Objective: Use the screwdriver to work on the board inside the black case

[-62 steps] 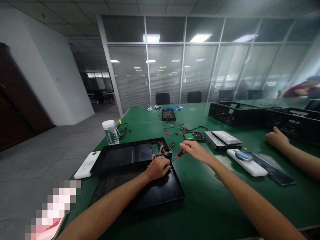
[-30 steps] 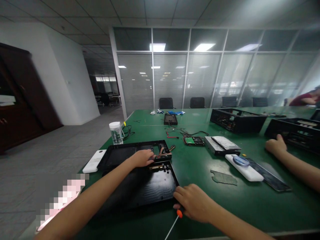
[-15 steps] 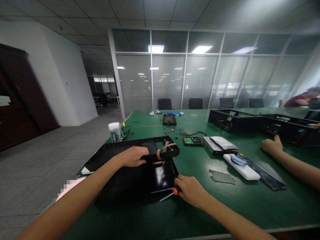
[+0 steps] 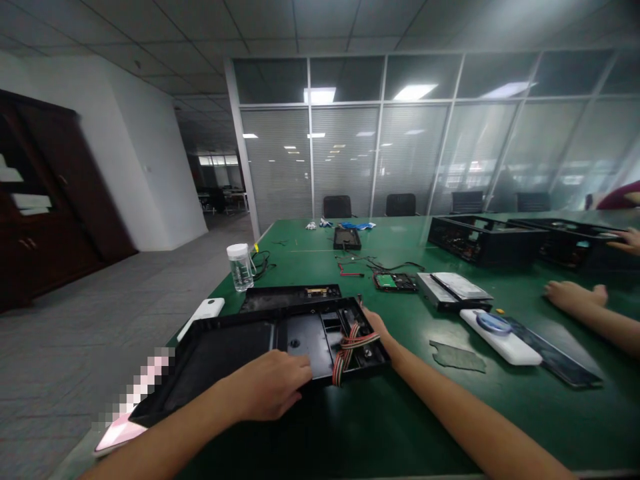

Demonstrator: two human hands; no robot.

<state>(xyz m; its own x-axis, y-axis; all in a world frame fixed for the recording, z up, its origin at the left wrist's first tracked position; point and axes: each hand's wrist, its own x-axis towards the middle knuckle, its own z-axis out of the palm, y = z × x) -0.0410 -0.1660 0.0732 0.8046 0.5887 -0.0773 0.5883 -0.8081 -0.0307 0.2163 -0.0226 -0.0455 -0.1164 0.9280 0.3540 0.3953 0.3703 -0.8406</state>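
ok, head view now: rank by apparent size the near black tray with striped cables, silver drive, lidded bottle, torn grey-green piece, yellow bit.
1. Black tray, by far
2. Silver drive
3. Lidded bottle and torn grey-green piece: too alike to rank
4. Yellow bit, tiny

Both our hands are at an open black panel above the green desk (image 4: pixel 430 420).
Our left hand (image 4: pixel 273 385) grips its near edge (image 4: pixel 225 353); our right hand (image 4: pixel 376 325), partly hidden, is at its right end, near the striped cables (image 4: pixel 357 342). Behind the panel we see a second black tray (image 4: pixel 265 297), with a clear bottle (image 4: pixel 241 270) to the left and a green circuit board (image 4: pixel 386 281) to the right.
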